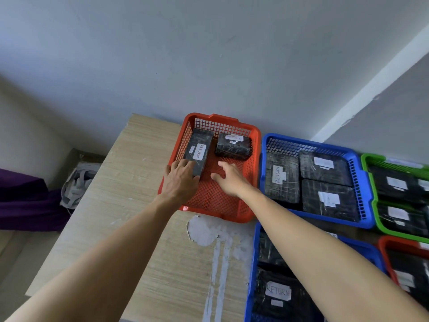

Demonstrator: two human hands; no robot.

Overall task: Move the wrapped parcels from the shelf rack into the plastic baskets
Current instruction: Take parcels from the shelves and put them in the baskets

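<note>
Resting left hand [180, 182] flat on long parcel [200, 145] — red basket [256, 145] | right hand [230, 180] spread, empty

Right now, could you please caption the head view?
Left hand rests on a long parcel in the red basket; right hand hovers open.

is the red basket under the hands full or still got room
Partly filled: the red basket holds two parcels, a long parcel under the left hand and a shorter parcel; its front mesh floor is bare.
</note>
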